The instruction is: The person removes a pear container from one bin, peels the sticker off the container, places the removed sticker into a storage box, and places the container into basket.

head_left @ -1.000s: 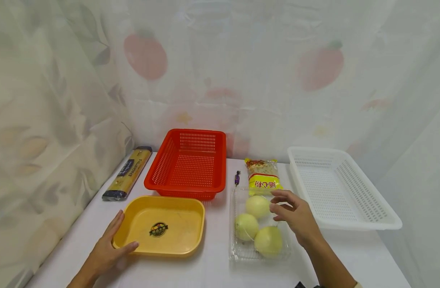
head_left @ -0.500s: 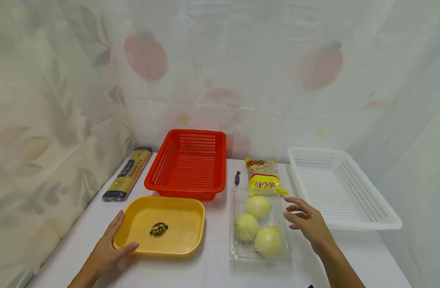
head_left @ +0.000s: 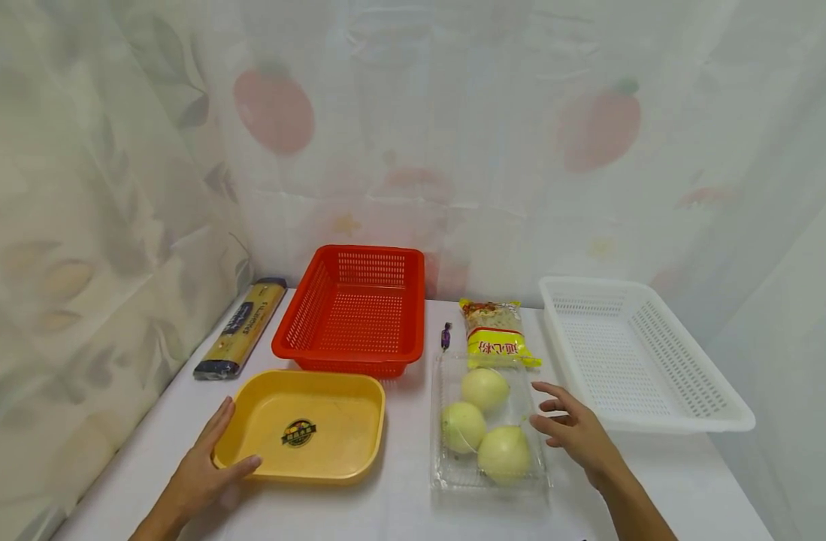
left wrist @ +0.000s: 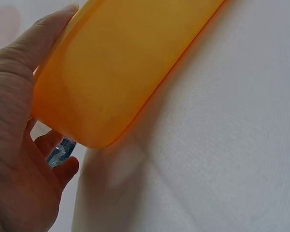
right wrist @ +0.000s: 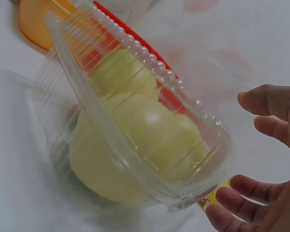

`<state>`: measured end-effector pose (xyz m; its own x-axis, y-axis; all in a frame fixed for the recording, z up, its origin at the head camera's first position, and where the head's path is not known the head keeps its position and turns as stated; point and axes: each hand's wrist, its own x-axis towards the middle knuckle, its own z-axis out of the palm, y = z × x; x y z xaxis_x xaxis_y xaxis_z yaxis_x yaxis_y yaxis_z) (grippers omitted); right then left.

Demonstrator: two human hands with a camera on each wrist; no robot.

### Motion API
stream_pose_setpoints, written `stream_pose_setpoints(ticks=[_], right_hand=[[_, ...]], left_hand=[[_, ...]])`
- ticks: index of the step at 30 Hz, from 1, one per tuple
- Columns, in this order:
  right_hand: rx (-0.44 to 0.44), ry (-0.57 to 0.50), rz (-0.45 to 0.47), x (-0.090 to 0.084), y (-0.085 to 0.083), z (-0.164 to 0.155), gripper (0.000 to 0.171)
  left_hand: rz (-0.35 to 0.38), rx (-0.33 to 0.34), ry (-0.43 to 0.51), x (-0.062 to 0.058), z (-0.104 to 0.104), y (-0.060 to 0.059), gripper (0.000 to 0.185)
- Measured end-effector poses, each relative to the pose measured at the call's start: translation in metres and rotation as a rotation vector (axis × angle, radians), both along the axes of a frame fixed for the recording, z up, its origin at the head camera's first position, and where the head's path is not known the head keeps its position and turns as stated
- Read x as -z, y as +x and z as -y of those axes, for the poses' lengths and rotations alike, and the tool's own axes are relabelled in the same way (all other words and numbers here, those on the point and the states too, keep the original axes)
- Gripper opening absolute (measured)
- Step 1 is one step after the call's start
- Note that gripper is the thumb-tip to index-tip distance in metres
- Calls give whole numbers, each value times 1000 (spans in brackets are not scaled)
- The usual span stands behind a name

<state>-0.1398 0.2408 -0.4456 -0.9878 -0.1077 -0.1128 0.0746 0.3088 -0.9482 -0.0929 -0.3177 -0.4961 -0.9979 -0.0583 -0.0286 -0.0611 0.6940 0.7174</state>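
My left hand (head_left: 199, 466) holds the near left corner of a shallow yellow plastic tray (head_left: 345, 421), its thumb over the near rim and its fingers along the left side. The left wrist view shows the same tray (left wrist: 121, 63) from outside, with the thumb along its rim. To the right, a clear plastic clamshell box (head_left: 446, 477) contains three round, pale yellow-green fruits (head_left: 503, 453). Beside the box's right edge is my right hand (head_left: 575, 436), fingers loosely bent and nothing in them. In the right wrist view its fingertips stand apart from the box wall (right wrist: 121, 130).
Behind the yellow tray stands a red basket (head_left: 365, 315), with a spaghetti pack (head_left: 243, 327) left of it. A purple-wrapped candy (head_left: 446, 336) and a macaroni bag (head_left: 497, 334) lie behind the box. A white basket (head_left: 629, 368) stands at right; a curtain (head_left: 453, 135) hangs behind.
My right hand has moved off the clear box's upper right part to the right and slightly nearer, uncovering the macaroni bag's corner. The left hand stays at the yellow tray.
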Motion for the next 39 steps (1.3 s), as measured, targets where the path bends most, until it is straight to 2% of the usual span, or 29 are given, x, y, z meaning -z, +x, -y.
stream_pose_setpoints(ticks=[26, 32, 39], right_hand=[[-49, -1, 43, 21, -13, 7, 61], [-66, -11, 28, 22, -13, 11, 58], [-65, 24, 7, 24, -13, 13, 56]], left_hand=[[5, -8, 6, -2, -1, -2, 108], [21, -15, -8, -2, -1, -1, 109], [28, -19, -18, -2, 0, 0, 110]])
